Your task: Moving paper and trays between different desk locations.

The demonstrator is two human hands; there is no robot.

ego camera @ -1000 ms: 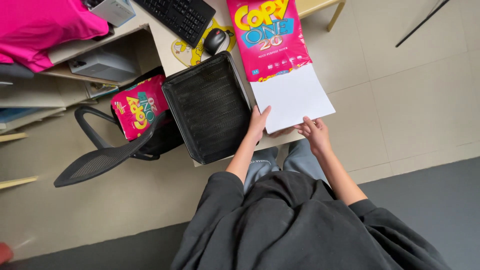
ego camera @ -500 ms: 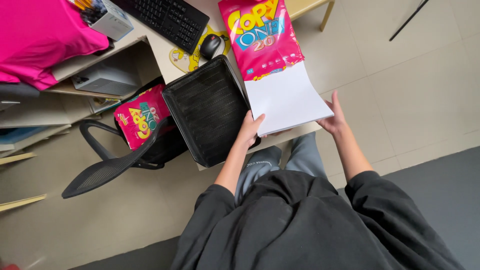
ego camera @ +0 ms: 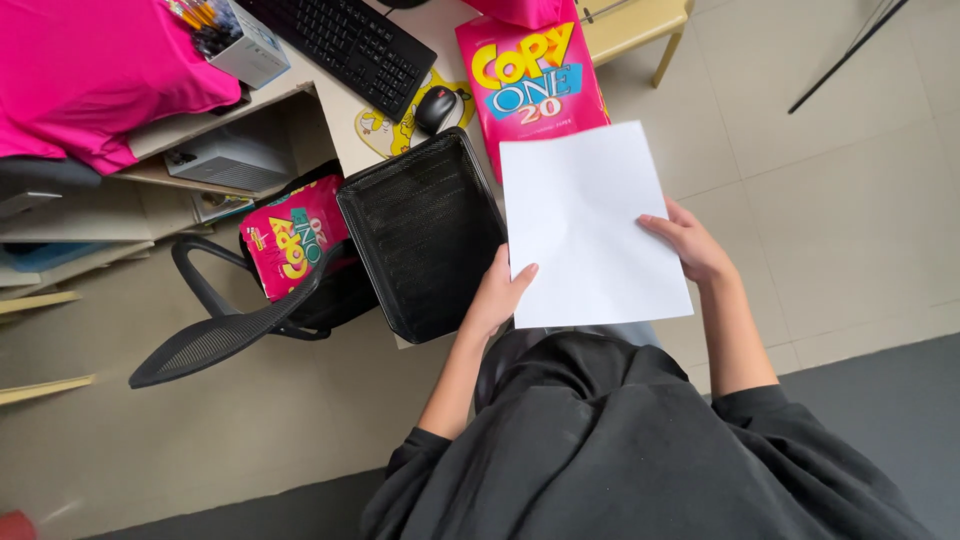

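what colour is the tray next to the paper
Black mesh, seen in the head view: the tray sits left of the white paper.

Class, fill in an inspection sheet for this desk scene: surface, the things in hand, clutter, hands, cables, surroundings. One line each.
Surface: pale desk, partly covered.
Things in hand: white paper sheet, lifted over the desk edge; pink paper ream lying beneath its top edge.
Clutter: black mesh tray, keyboard, mouse, pen holder.
Hands: left hand holds the sheet's lower left edge; right hand holds its right edge.
Cables: nothing seen.
Surroundings: black mesh chair with another pink ream on it, pink cloth, tiled floor.
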